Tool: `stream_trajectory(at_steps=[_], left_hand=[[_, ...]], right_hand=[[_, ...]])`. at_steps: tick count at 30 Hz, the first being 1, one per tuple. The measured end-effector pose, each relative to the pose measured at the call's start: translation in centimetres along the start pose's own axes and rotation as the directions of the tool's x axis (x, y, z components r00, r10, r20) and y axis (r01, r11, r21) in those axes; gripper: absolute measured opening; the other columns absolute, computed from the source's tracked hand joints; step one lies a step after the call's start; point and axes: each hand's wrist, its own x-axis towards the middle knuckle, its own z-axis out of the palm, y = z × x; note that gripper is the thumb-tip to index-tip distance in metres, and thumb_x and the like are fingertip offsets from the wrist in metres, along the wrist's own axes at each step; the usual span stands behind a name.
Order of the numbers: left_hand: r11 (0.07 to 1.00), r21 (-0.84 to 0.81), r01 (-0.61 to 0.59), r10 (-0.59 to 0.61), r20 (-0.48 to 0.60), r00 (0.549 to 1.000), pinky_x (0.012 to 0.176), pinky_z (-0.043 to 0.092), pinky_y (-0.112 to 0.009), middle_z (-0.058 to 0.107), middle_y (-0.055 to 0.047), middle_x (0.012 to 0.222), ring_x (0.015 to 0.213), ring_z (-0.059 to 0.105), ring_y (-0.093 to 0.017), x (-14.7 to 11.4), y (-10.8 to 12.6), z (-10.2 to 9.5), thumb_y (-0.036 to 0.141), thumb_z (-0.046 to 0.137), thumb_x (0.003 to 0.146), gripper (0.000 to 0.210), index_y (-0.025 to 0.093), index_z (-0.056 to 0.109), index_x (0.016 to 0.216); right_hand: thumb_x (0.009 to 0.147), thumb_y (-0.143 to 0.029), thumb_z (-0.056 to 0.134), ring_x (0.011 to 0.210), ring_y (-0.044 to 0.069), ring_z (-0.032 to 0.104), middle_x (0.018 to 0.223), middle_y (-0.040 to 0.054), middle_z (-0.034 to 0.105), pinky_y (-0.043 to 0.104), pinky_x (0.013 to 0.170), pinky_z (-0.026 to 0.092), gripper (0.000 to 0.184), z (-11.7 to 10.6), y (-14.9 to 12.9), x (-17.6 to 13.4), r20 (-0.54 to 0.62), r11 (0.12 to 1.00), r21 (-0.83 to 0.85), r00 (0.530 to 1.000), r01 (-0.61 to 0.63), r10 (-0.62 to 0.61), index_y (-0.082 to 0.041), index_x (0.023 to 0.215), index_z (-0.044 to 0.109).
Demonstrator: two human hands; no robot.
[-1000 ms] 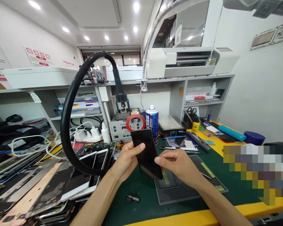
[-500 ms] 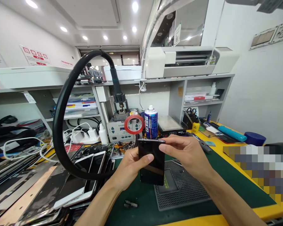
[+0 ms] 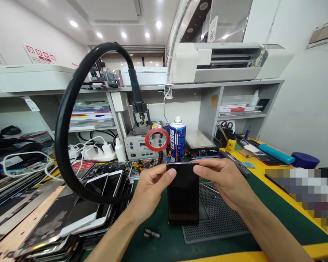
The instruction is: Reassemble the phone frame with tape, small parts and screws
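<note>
A black smartphone [image 3: 183, 198] is held upright between my two hands, its dark glossy face towards me. My left hand [image 3: 150, 183] pinches its upper left corner, thumb on the front and fingers behind. At the upper right corner my right hand [image 3: 221, 178] grips it the same way, thumb on the face. Behind and below the phone lies a grey perforated mat [image 3: 221, 222] on the green work mat [image 3: 265, 207]. Some small metal pieces [image 3: 152, 233] rest on the green mat near my left forearm. The phone's back is hidden.
Stacked phones and screens [image 3: 93, 207] crowd the left side. A thick black hose [image 3: 60, 131] loops up to a hot-air station [image 3: 136, 147]. Behind the phone stand a blue spray can [image 3: 177, 140] and a red tape roll [image 3: 156, 139]. A yellow bottle [image 3: 231, 144] stands at right.
My left thumb has moved from the middle of the phone up to its top left corner. The phone now stands straighter and slightly lower and farther right in view.
</note>
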Motion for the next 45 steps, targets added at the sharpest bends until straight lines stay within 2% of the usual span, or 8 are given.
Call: stream_trajectory(at_steps=[8,18,25,29,34,39,42,45], left_hand=[[1.000,0.028,-0.003,0.004,-0.032,0.999,0.070,0.039,-0.028,0.059,-0.002,0.074,0.075,0.049,-0.016,-0.1,-0.2,-0.2,0.037,0.064,0.091,0.027,0.016,0.070,0.076],[0.984,-0.147,0.097,-0.102,-0.021,0.995,0.079,0.042,-0.032,0.067,-0.003,0.081,0.082,0.057,-0.020,0.0,0.0,-0.1,0.040,0.065,0.089,0.027,0.017,0.070,0.077],[0.982,-0.177,0.072,-0.076,-0.016,0.997,0.086,0.043,-0.034,0.071,-0.006,0.090,0.091,0.061,-0.023,0.4,-0.3,-0.1,0.036,0.058,0.095,0.027,0.015,0.075,0.091],[0.984,-0.154,0.089,-0.099,-0.059,0.993,0.086,0.044,-0.035,0.072,-0.005,0.083,0.087,0.064,-0.025,0.5,-0.5,-0.2,0.037,0.069,0.087,0.023,0.015,0.076,0.084],[0.960,-0.243,0.139,-0.164,-0.087,0.983,0.081,0.046,-0.033,0.072,-0.006,0.081,0.082,0.063,-0.021,0.6,-0.6,-0.1,0.036,0.072,0.085,0.023,0.013,0.075,0.080],[0.958,-0.281,0.050,-0.107,-0.192,0.976,0.082,0.047,-0.032,0.072,-0.008,0.088,0.085,0.062,-0.020,1.0,-0.6,-0.3,0.034,0.070,0.087,0.023,0.012,0.075,0.088],[0.956,-0.292,-0.007,-0.074,-0.266,0.961,0.081,0.046,-0.030,0.070,-0.005,0.085,0.083,0.060,-0.017,1.1,-0.5,-0.5,0.034,0.070,0.087,0.022,0.013,0.074,0.083],[0.953,-0.302,-0.022,-0.069,-0.287,0.955,0.076,0.045,-0.026,0.067,-0.002,0.081,0.079,0.057,-0.014,1.1,-0.1,-0.5,0.033,0.071,0.087,0.022,0.014,0.071,0.076]], right_hand=[[0.065,-0.035,0.088,0.066,0.017,0.063,0.074,0.0059,0.074,0.029,0.059,0.055,0.022,0.1,-0.1,-0.2,-0.009,1.000,-0.008,1.000,-0.007,0.007,-0.021,0.082,0.084],[0.063,-0.036,0.089,0.063,0.017,0.065,0.076,0.0071,0.076,0.029,0.056,0.057,0.024,0.6,-0.1,-0.1,-0.007,0.996,0.061,0.998,-0.068,0.069,-0.019,0.079,0.083],[0.064,-0.033,0.090,0.062,0.015,0.064,0.076,0.0056,0.075,0.025,0.054,0.056,0.024,0.4,0.3,0.0,-0.023,0.990,0.102,0.994,-0.101,0.104,-0.017,0.080,0.083],[0.066,-0.033,0.088,0.069,0.017,0.065,0.079,0.0062,0.075,0.027,0.057,0.055,0.023,0.5,0.6,0.2,0.000,0.989,0.107,0.994,-0.106,0.106,-0.018,0.082,0.082],[0.079,-0.038,0.079,0.073,0.017,0.064,0.081,0.0058,0.073,0.030,0.066,0.054,0.026,1.0,1.2,0.4,0.037,0.994,0.082,0.997,-0.072,0.069,-0.017,0.094,0.081],[0.084,-0.043,0.074,0.093,0.022,0.065,0.104,0.0082,0.073,0.035,0.078,0.053,0.045,1.3,1.4,0.3,0.039,0.997,-0.034,0.997,-0.063,0.064,-0.020,0.122,0.070],[0.081,-0.041,0.078,0.088,0.020,0.065,0.100,0.0058,0.073,0.029,0.071,0.051,0.035,1.4,1.7,0.2,0.127,0.976,-0.138,0.975,-0.166,0.184,-0.020,0.109,0.074],[0.083,-0.039,0.076,0.080,0.016,0.064,0.091,0.0046,0.073,0.027,0.069,0.049,0.024,1.5,2.2,0.2,0.219,0.972,-0.085,0.947,-0.221,0.234,-0.018,0.095,0.075]])
